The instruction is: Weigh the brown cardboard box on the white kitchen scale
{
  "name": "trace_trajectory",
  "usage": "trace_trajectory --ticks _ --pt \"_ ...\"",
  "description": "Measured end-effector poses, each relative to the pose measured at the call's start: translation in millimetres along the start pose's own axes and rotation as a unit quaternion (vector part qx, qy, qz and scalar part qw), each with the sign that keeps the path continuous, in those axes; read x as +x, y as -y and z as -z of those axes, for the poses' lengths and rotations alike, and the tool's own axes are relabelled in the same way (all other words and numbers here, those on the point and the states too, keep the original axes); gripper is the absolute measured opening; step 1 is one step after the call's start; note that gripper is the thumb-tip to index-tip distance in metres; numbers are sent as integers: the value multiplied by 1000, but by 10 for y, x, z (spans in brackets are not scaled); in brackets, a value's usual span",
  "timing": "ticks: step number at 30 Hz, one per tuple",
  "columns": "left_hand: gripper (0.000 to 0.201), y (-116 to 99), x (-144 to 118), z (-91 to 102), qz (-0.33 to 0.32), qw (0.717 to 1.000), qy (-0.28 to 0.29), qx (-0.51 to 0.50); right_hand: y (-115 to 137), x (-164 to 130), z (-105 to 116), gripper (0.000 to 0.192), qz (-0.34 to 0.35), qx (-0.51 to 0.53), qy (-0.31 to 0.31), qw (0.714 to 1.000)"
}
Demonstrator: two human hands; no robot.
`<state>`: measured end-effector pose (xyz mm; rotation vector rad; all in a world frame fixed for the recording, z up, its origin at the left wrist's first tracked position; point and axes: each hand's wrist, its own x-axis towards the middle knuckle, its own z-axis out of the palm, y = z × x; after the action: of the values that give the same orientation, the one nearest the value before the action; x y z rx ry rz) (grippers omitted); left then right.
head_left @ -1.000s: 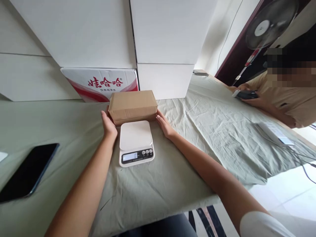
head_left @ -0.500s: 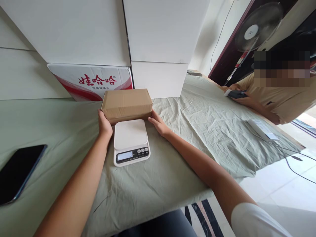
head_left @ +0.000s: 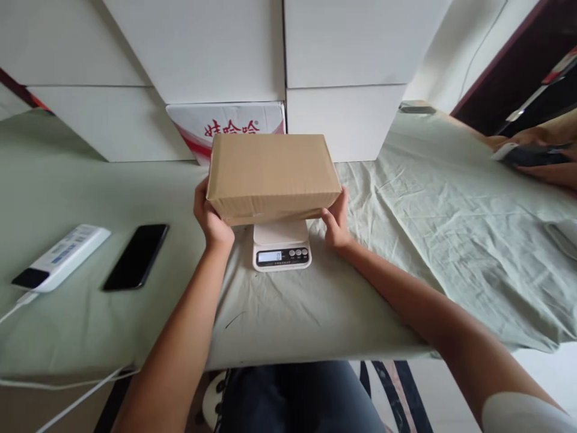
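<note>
A brown cardboard box (head_left: 274, 168) is held level between both hands, above the white kitchen scale (head_left: 280, 233). My left hand (head_left: 211, 215) grips the box's left end, its fingers partly hidden behind the cardboard. At the lower right corner, my right hand (head_left: 338, 219) closes on the box with the thumb along the front. The box covers the back of the scale's platform; I cannot tell whether it touches it. On the scale's lit display a 0 appears to show.
Stacked white boxes (head_left: 347, 120) and a red-and-white printed carton (head_left: 184, 126) stand behind. A black phone (head_left: 136, 257) and a white power bank (head_left: 63, 257) with a cable lie left on the green cloth (head_left: 396, 252). Another person's hands (head_left: 541, 159) hold a dark device at far right.
Both hands have lifted the cardboard box from behind the scale and brought it over the platform. My view has turned left, bringing the power bank into sight.
</note>
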<state>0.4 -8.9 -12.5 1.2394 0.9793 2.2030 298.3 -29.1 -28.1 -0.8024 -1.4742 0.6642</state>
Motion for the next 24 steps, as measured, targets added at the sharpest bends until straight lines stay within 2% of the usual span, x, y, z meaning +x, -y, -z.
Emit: trace_trajectory --ticks 3,6,11,17,21,24 --pt "51 -9 -122 49 30 999 -22 20 -28 -71 -41 84 12 -38 -21 999" --pt "55 75 -133 101 50 998 -2 35 -31 -92 -45 77 28 -57 -38 997" --pt "55 116 -107 155 98 995 15 -8 -22 -88 -53 69 29 -62 -70 995" --pt "47 81 -132 123 82 996 12 43 -63 -70 -59 77 -6 -37 -96 995" --pt "43 68 -132 114 71 997 16 34 -26 -68 -49 63 2 -34 -120 992" --pt "48 58 -138 70 79 997 11 8 15 -93 -71 55 0 -3 -121 993"
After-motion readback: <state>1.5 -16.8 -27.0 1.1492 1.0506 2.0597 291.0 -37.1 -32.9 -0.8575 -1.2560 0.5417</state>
